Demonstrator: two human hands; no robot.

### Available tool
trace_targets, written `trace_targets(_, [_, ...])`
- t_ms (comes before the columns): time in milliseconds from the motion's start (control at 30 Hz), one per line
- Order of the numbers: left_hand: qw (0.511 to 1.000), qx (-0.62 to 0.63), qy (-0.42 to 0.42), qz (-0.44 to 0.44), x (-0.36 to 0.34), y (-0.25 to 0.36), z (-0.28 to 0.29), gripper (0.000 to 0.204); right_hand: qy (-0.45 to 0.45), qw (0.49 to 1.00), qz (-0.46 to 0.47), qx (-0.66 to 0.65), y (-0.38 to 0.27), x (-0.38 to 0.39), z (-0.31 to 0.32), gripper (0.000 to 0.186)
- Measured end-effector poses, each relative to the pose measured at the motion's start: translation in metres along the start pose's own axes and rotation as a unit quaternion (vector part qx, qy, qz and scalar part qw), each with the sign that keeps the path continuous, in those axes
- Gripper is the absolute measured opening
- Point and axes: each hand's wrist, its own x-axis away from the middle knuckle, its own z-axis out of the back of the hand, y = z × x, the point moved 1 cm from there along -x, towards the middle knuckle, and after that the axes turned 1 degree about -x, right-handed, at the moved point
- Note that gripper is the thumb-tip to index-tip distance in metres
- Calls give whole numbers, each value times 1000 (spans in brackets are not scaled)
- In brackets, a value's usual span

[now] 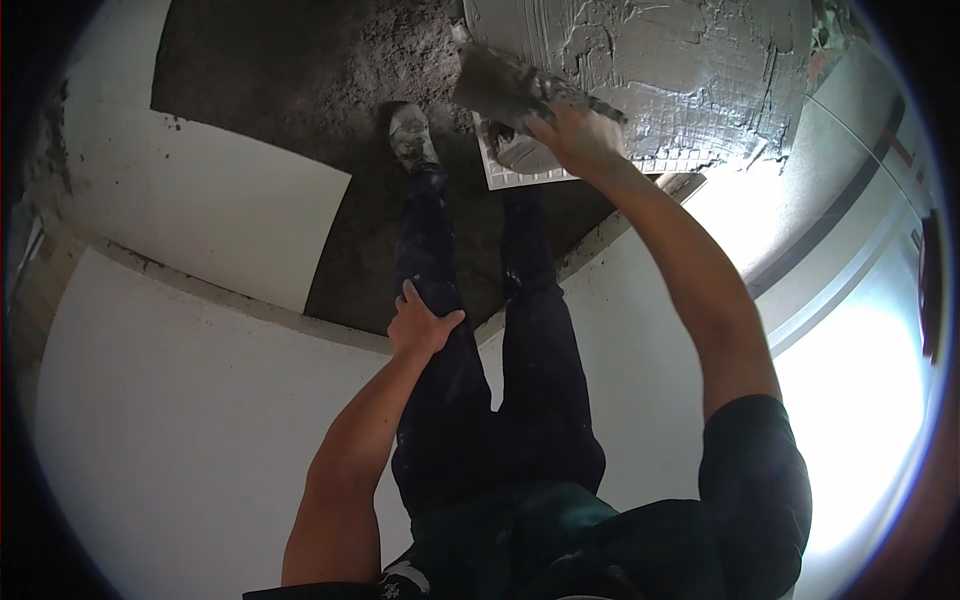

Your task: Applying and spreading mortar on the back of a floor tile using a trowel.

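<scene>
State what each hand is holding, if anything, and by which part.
The right hand holds a grey-smeared trowel toward its right end; the exact grip is hidden. The left hand holds no tool: it rests on the left trouser leg.

Right hand (582, 142) grips trowel (498, 86); left hand (422, 325) on leg (428, 235).

Strong glare at the right washes out a smooth white surface (850, 430) and glints along the edge of the wet grey mortar layer (660, 60). The rough dark-grey floor (260, 90) lies dim. Straight edges bend; corners go black, fringed blue.
</scene>
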Motion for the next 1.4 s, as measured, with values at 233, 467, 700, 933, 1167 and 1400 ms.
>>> trace_targets(233, [1000, -4, -9, -4, 2, 5, -5, 124, -88, 993, 28, -75, -79, -9, -68, 57])
trace_targets(467, [1000, 0, -1, -16, -8, 3, -10, 123, 15, 999, 11, -26, 11, 32, -65, 54])
trace_targets(700, [1000, -17, 8, -10, 0, 2, -5, 120, -179, 982, 25, 55, 10, 47, -67, 59])
trace_targets(933, [999, -36, 21, -15, 1, 9, -7, 120, -155, 981, 100, -63, -22, 68, -141, 54])
trace_targets(1167, [998, -54, 31, -19, -2, 6, -15, 120, -22, 995, 72, -64, 54, 81, -137, 47])
trace_targets(1400, [997, -79, 21, -13, 2, 13, -8, 122, -57, 989, 123, -63, 56, 121, -172, 44])
